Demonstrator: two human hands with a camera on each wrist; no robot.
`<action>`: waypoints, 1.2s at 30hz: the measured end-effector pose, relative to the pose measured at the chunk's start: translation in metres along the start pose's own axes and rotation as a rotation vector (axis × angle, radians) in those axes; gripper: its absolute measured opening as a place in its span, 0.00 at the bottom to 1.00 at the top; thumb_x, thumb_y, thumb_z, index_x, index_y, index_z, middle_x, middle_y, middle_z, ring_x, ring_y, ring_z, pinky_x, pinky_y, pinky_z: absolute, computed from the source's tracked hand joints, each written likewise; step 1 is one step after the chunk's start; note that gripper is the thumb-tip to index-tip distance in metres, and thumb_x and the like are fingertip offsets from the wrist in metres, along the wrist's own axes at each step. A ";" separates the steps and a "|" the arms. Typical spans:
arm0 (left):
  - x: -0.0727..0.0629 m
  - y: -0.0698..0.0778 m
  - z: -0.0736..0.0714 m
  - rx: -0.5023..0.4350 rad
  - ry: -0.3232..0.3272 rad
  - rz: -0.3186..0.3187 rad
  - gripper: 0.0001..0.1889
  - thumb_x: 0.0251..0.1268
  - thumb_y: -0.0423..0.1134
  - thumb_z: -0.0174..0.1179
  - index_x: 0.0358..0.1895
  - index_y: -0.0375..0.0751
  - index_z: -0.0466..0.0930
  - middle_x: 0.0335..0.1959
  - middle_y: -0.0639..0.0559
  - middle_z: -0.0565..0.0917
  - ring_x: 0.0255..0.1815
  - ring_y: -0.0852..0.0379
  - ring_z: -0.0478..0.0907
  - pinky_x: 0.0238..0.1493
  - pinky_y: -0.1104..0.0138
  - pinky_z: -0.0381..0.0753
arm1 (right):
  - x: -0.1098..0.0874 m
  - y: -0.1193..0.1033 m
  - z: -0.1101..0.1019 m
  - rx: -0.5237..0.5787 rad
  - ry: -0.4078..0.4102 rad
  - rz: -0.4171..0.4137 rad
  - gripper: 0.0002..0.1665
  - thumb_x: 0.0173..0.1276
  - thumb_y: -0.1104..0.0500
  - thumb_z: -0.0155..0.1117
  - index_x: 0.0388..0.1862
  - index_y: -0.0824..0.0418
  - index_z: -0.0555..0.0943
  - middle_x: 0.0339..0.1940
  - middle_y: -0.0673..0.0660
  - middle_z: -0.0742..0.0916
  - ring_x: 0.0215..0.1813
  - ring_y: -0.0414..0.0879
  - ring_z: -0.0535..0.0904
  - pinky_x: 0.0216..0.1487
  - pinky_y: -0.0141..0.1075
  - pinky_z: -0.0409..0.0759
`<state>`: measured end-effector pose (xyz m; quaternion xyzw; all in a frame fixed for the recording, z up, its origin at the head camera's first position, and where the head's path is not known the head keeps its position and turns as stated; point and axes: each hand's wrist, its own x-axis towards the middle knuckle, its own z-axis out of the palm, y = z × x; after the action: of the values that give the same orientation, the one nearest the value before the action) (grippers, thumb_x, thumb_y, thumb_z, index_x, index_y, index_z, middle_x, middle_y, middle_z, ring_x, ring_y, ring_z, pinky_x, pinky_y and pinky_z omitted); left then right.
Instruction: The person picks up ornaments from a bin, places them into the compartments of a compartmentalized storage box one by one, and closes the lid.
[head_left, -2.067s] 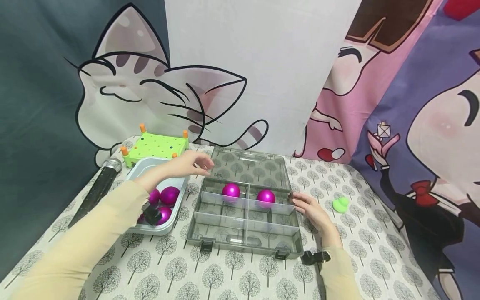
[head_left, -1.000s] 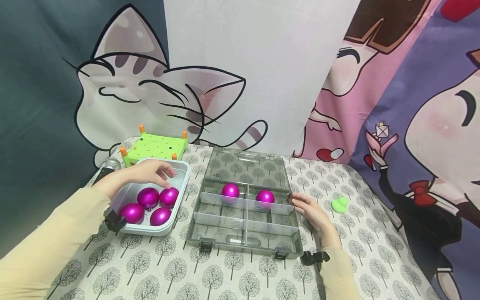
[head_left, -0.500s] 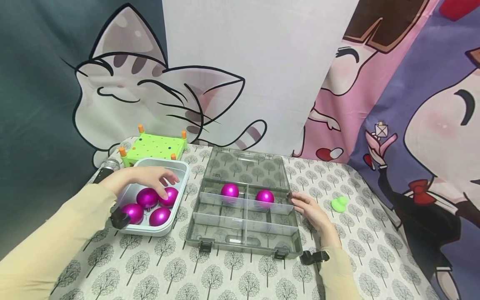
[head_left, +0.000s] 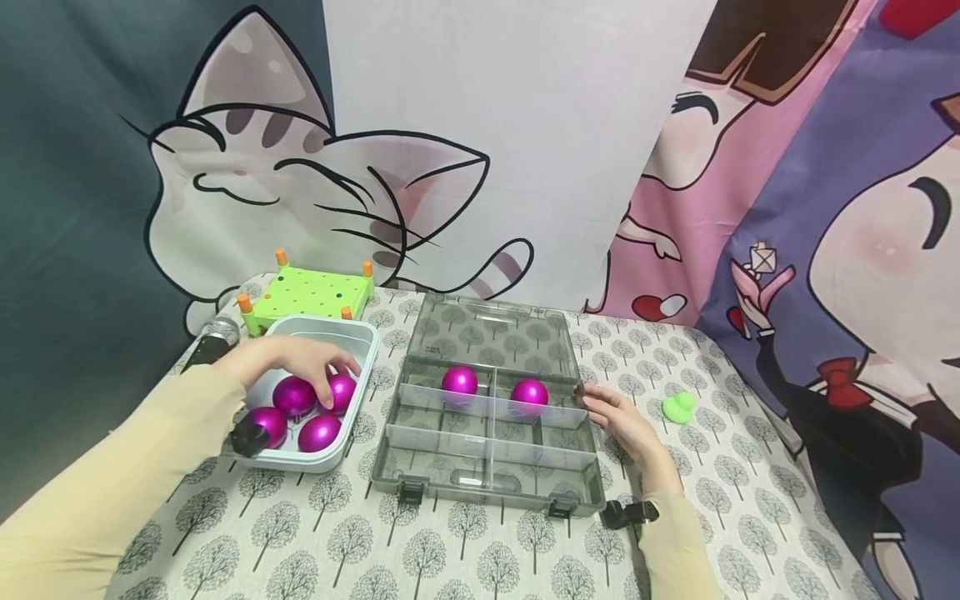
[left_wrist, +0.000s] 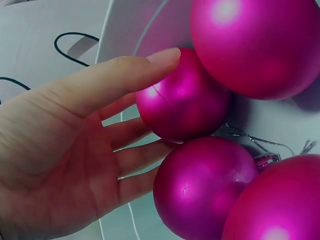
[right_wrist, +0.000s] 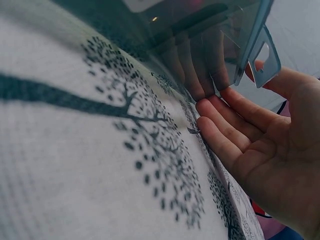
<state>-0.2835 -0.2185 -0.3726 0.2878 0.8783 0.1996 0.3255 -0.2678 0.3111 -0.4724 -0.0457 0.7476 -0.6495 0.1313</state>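
Note:
In the head view my left hand [head_left: 300, 358] reaches into a white plastic tub [head_left: 330, 462] of several shiny magenta Christmas baubles. Its thumb lies on one bauble [left_wrist: 185, 100] near the tub's wall, and the other fingers go round the far side, so the hand grips it. Other baubles [left_wrist: 205, 185] crowd close by, one showing a cap and silver string. My right hand [head_left: 626, 425] touches the right side of a smoky clear divider box [head_left: 442, 450], fingertips at its wall and thumb behind a hinge tab [right_wrist: 266, 62]. Two baubles [head_left: 460, 383] sit in its back compartments.
The box's see-through lid [head_left: 495, 333] lies folded back behind it. A green pegged toy table [head_left: 311, 292] stands behind the tub. A microphone [head_left: 213, 342] lies left of the tub, partly covered by the arm. A green duck [head_left: 678, 408] is at the right.
My left hand has moved from beside the box's lid over to the tub, then lowered and closed around one bauble. The right hand stays at the box's side.

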 end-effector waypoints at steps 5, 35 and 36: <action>0.003 0.002 0.001 0.051 -0.020 0.018 0.36 0.48 0.37 0.71 0.64 0.30 0.70 0.61 0.31 0.76 0.61 0.36 0.74 0.63 0.46 0.74 | 0.000 -0.001 0.000 0.002 0.003 0.002 0.33 0.73 0.65 0.53 0.70 0.81 0.57 0.52 0.46 0.80 0.49 0.28 0.80 0.55 0.22 0.78; -0.006 0.010 -0.003 0.033 0.079 0.053 0.32 0.48 0.33 0.71 0.60 0.29 0.73 0.56 0.36 0.79 0.57 0.40 0.77 0.60 0.48 0.77 | 0.001 -0.001 0.001 0.017 0.001 0.005 0.32 0.73 0.65 0.52 0.70 0.81 0.58 0.54 0.47 0.81 0.49 0.29 0.80 0.55 0.23 0.79; -0.007 0.009 -0.003 0.027 0.093 0.051 0.33 0.48 0.34 0.71 0.61 0.28 0.73 0.57 0.35 0.79 0.57 0.40 0.77 0.61 0.48 0.76 | 0.001 -0.002 0.001 0.013 -0.003 0.003 0.32 0.74 0.64 0.52 0.70 0.81 0.58 0.55 0.48 0.81 0.49 0.29 0.80 0.55 0.23 0.79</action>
<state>-0.2779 -0.2168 -0.3621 0.3050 0.8875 0.2091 0.2750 -0.2688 0.3097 -0.4712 -0.0447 0.7431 -0.6542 0.1339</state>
